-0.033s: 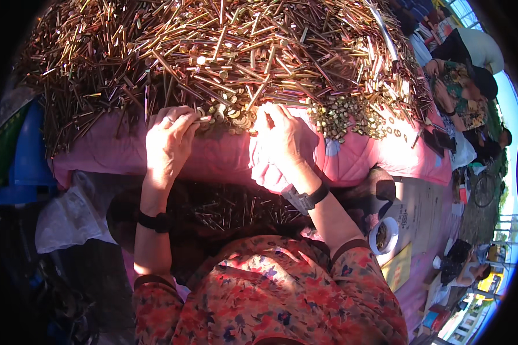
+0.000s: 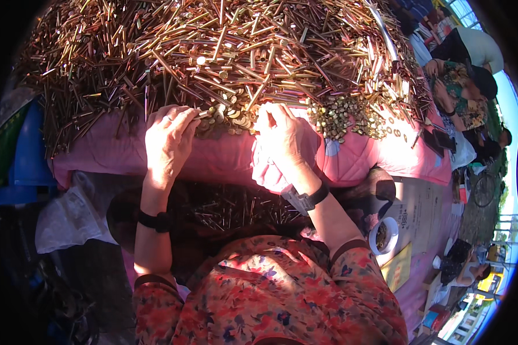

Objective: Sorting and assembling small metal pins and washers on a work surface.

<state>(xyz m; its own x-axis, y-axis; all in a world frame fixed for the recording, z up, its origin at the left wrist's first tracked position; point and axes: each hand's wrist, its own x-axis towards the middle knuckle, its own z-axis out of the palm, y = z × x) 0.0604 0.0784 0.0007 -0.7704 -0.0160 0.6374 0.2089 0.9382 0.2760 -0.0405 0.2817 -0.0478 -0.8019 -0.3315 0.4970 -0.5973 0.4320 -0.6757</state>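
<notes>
My left hand (image 2: 170, 135) is at the front edge of a large heap of brass-coloured metal rods (image 2: 224, 52). Its thumb and fingers pinch a short metal rod (image 2: 204, 114) pointing right. Beside that piece lies a small pile of round, flat washers (image 2: 242, 122). My right hand (image 2: 279, 132) is just right of the washers, fingertips drawn together; I cannot make out what is between them. Many small golden nuts (image 2: 334, 115) lie on the cloth to its right.
Pink padded cloth (image 2: 121, 149) covers the front of the work surface. Below right stands a white bucket (image 2: 384, 236) by a cardboard sheet (image 2: 420, 213). A clear plastic bag (image 2: 69, 221) and blue plastic (image 2: 26, 149) are at left. Another person (image 2: 460, 92) sits at far right.
My left fingers have shifted very slightly around the metal rod. My right hand stays almost in place.
</notes>
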